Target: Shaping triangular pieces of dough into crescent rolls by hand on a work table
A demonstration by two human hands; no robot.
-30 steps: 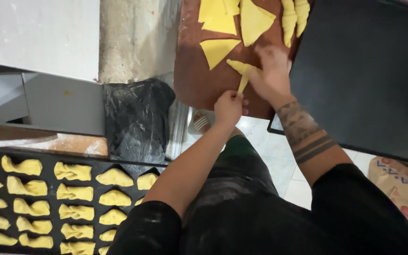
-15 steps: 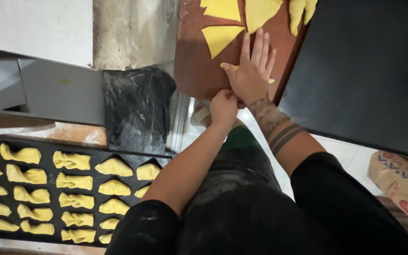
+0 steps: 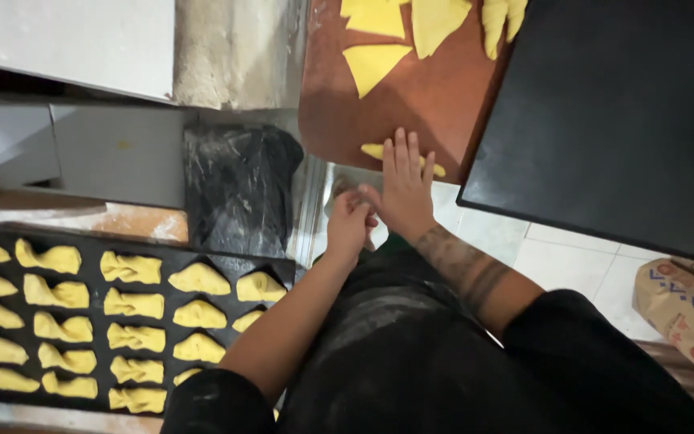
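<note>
Fingers point(image 3: 402, 157) of the right hand point(image 3: 405, 193) are lying spread and flat, pressing the small yellow dough roll point(image 3: 375, 151) at the near edge of the reddish-brown wooden desk point(image 3: 427, 96); light, even pressure seems wisest. Left hand point(image 3: 350, 223) is curling loosely beside it, holding nothing visible.
</note>
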